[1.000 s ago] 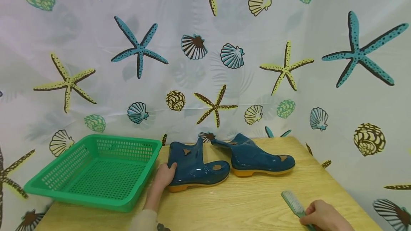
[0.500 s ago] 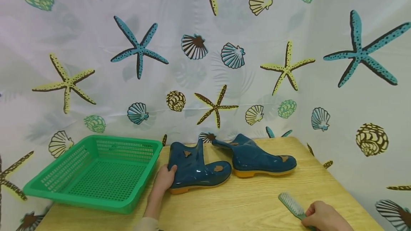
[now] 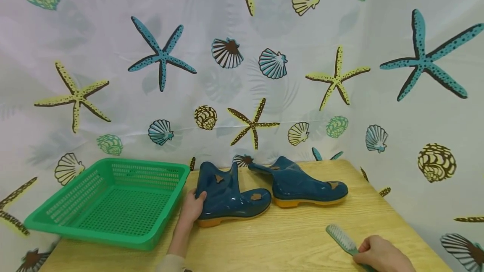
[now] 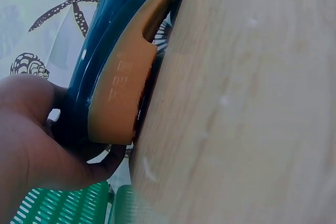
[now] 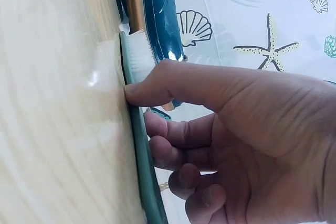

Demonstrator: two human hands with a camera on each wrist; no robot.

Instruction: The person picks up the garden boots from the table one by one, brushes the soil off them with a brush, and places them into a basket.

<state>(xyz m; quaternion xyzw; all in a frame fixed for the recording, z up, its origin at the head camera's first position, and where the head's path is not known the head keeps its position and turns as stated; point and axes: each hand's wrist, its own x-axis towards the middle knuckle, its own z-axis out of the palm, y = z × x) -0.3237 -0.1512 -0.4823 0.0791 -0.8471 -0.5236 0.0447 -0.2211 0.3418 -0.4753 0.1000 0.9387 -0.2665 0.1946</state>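
My left hand (image 3: pixel 192 206) grips the back of a dark blue rubber boot (image 3: pixel 227 198) with brown patches and an orange sole. In the left wrist view, the fingers and thumb curl round the boot's heel end (image 4: pixel 118 95). To the right, a matching boot (image 3: pixel 302 186) stands with its shaft folded over and its toe pointing right. Near the front right, my right hand (image 3: pixel 383 255) pinches the handle of a green scrub brush (image 3: pixel 342 238) with white bristles facing up. The right wrist view shows the thumb (image 5: pixel 149 90) against the brush's side and the other fingers curled.
A green plastic basket (image 3: pixel 145 238) with perforated walls stands on the left of the wooden table (image 3: pixel 264 247), beside my left forearm. A curtain (image 3: pixel 227 83) printed with starfish and shells hangs behind the boots and along the right side.
The brush has swung slightly left at its bristled end while staying low at the table. My left hand stays on the boot, which has barely shifted.
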